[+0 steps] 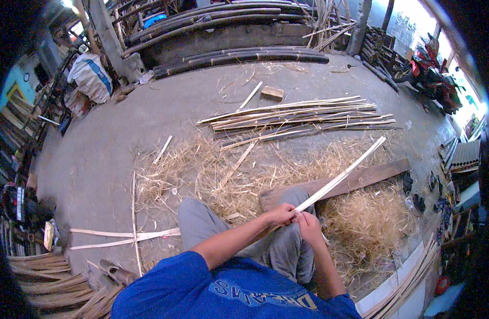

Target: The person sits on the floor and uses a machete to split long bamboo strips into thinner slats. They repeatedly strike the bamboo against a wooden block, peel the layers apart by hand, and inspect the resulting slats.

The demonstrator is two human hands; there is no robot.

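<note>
cream strip (340, 174) in both hands (282, 214); shavings (368, 218) nearby

Long, flat, cream-coloured strip (341, 174), nearly straight, aslant, far end forward and to the right.

Stick bundle (303, 117) bhnd plank (361, 179), shavings heap (366, 223) in frt; sack (91, 77) far L, motorbike (431, 80) far R.

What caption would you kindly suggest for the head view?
Both hands' fingers grip a pale strip beside a plank and shavings.
</note>
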